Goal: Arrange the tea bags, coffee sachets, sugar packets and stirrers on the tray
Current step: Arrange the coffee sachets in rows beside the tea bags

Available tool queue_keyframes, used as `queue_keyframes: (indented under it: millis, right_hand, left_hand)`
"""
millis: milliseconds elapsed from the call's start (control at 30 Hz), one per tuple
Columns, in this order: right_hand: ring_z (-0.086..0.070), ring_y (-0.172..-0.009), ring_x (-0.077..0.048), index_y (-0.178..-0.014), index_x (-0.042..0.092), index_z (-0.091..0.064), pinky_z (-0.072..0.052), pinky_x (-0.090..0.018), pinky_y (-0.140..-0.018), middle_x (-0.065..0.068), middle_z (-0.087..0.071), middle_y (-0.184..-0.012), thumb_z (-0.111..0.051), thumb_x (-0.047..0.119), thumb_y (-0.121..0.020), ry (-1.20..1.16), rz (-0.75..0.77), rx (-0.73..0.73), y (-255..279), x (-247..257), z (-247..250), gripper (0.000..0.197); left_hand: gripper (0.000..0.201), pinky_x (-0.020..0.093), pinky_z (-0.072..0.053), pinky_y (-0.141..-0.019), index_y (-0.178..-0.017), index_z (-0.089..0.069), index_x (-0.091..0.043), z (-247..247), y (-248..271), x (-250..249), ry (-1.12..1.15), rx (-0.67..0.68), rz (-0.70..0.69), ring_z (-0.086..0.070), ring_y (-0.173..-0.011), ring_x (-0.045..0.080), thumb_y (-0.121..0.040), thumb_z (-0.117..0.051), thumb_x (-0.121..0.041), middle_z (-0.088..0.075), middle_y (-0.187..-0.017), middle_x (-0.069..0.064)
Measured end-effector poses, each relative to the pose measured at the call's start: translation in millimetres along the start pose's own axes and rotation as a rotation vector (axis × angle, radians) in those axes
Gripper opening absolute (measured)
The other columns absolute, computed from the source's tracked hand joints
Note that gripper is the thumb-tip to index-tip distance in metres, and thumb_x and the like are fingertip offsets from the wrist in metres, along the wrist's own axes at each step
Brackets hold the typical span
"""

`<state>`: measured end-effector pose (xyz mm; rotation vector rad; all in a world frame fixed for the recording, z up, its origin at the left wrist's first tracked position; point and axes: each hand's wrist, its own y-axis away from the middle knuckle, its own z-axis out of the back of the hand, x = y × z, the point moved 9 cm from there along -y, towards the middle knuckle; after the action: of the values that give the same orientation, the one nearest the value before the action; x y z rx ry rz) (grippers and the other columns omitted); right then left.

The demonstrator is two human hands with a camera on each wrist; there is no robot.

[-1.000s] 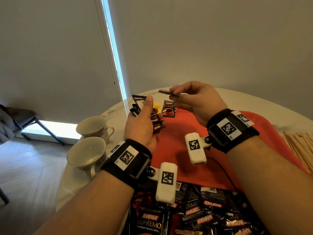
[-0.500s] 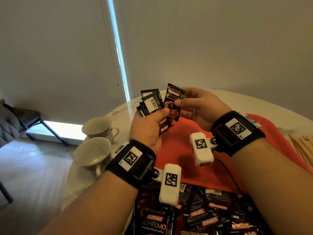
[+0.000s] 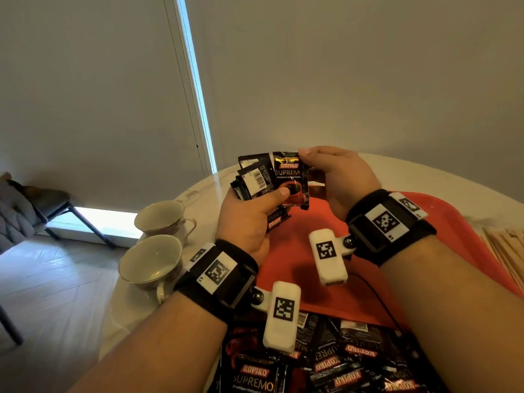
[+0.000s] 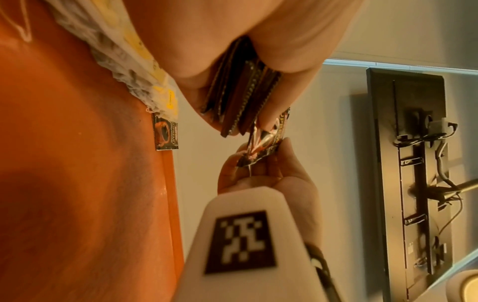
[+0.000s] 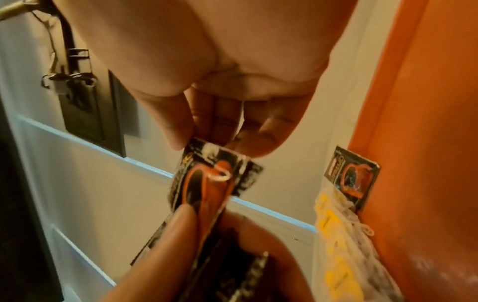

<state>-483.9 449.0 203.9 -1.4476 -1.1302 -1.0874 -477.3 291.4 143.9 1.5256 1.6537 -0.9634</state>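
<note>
Head cam is giving the wide picture: both hands are raised over the red tray, w/ two cups sitting on the desk at left, a heap of loose coffee sachets lying near the body and wooden stirrers showing at far right. Wrist cams are adding what head cam is hiding behind the hands: one sachet on the tray lying flat at the tray's far edge, right beside a row of yellow-tagged tea bags. Left hand is curling round a fanned stack of sachets, thumb pressing across the front; left wrist cam is showing the stack edge-on betw. thumb and fingers. Right hand is pinching the top corner of the front sachet, label facing the camera, its lower part sitting under the left thumb, so both hands are touching it. Vs. half a sec ago, that sachet is now standing upright and square-on rather than tilted, and a sec ago the right hand was holding it flat, apart from the stack.
</note>
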Motion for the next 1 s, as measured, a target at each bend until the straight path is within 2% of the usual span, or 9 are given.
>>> queue_keyframes:
  millis: [133, 233, 367, 467, 600, 833, 900, 967, 1000]
  right_hand:
    - [-0.064, -0.080, -0.028, -0.106, 0.007, -0.072, -0.055, -0.042, -0.071, -0.014, -0.071, -0.094, -0.067, 0.033, -0.097, 0.057, -0.122, 0.068, 0.6, -13.8, -3.6, 0.028]
    - [-0.061, -0.070, -0.023, -0.094, 0.008, -0.072, -0.052, -0.033, -0.064, -0.011, -0.069, -0.083, -0.069, 0.004, -0.092, 0.156, -0.120, 0.194, 3.5, -14.1, -12.0, 0.006]
    - [-0.067, -0.061, -0.016, -0.097, 0.007, -0.067, -0.055, -0.030, -0.059, -0.010, -0.072, -0.081, -0.070, -0.004, -0.088, 0.080, -0.147, -0.014, -6.1, -20.0, 14.6, 0.015]
    - [-0.056, -0.044, -0.009, -0.088, 0.009, -0.063, -0.045, -0.028, -0.055, -0.007, -0.064, -0.071, -0.066, -0.002, -0.091, 0.117, -0.289, -0.162, -16.6, -48.9, 37.7, 0.012]
    - [-0.058, -0.051, -0.017, -0.085, 0.001, -0.066, -0.046, -0.029, -0.058, -0.012, -0.067, -0.071, -0.066, -0.001, -0.091, 0.296, -0.468, -0.232, -29.9, -83.4, 52.4, 0.006]
    - [-0.072, -0.074, -0.024, -0.095, -0.005, -0.070, -0.059, -0.035, -0.077, -0.016, -0.074, -0.084, -0.073, -0.001, -0.088, 0.464, -0.521, -0.171, -55.5, -94.1, 40.2, 0.009]
    - [-0.071, -0.065, -0.019, -0.090, -0.002, -0.071, -0.060, -0.028, -0.063, -0.014, -0.075, -0.082, -0.074, 0.002, -0.088, 0.535, -0.510, -0.164, -55.0, -87.8, 37.3, 0.005]
    - [-0.062, -0.042, -0.011, -0.086, 0.001, -0.071, -0.045, -0.019, -0.038, -0.010, -0.071, -0.073, -0.074, 0.004, -0.089, 0.601, -0.507, -0.162, -54.9, -85.0, 37.9, 0.005]
    - [-0.059, -0.036, -0.010, -0.086, 0.001, -0.071, -0.041, -0.017, -0.035, -0.009, -0.070, -0.070, -0.074, 0.005, -0.089, 0.621, -0.509, -0.163, -55.0, -85.1, 38.4, 0.006]
  left_hand:
    - [0.047, 0.042, -0.061, -0.078, -0.122, -0.070, -0.013, 9.4, 0.6, -4.0, 0.008, -0.089, -0.011, -0.077, -0.099, 0.031, -0.081, -0.079, 0.006, -0.080, -0.104, 0.011]
    - [0.035, 0.042, -0.062, -0.076, -0.112, -0.071, -0.017, 13.9, -0.6, -4.5, 0.011, -0.128, -0.020, -0.077, -0.096, 0.030, -0.084, -0.080, 0.001, -0.080, -0.101, 0.009]
    - [0.031, 0.035, -0.059, -0.060, -0.117, -0.065, -0.007, 19.9, -0.4, -1.5, 0.113, -0.200, 0.038, -0.071, -0.070, 0.021, -0.090, -0.080, -0.011, -0.076, -0.082, 0.006]
    - [0.025, 0.032, -0.057, -0.053, -0.111, -0.063, -0.009, 23.3, -0.5, -1.2, 0.138, -0.229, 0.057, -0.067, -0.059, 0.016, -0.093, -0.078, -0.016, -0.071, -0.068, 0.002]
    - [0.032, 0.031, -0.056, -0.055, -0.117, -0.066, -0.008, 24.4, 1.3, -1.0, 0.125, -0.255, 0.072, -0.069, -0.064, 0.017, -0.091, -0.080, -0.020, -0.073, -0.076, 0.003]
    - [0.023, 0.031, -0.056, -0.058, -0.109, -0.067, -0.014, 26.5, 0.3, 0.3, 0.082, -0.268, 0.084, -0.072, -0.069, 0.018, -0.091, -0.081, -0.019, -0.075, -0.082, 0.003]
    - [0.022, 0.032, -0.057, -0.058, -0.109, -0.067, -0.014, 26.2, -1.8, 2.1, 0.083, -0.258, 0.094, -0.071, -0.068, 0.017, -0.091, -0.080, -0.019, -0.075, -0.078, 0.002]
    - [0.024, 0.032, -0.058, -0.058, -0.111, -0.066, -0.013, 26.7, -2.3, 2.9, 0.080, -0.254, 0.097, -0.071, -0.066, 0.016, -0.092, -0.080, -0.019, -0.075, -0.076, 0.001]
    - [0.027, 0.033, -0.058, -0.058, -0.113, -0.066, -0.013, 26.9, -2.4, 3.0, 0.077, -0.254, 0.099, -0.072, -0.066, 0.016, -0.091, -0.080, -0.020, -0.075, -0.078, 0.002]
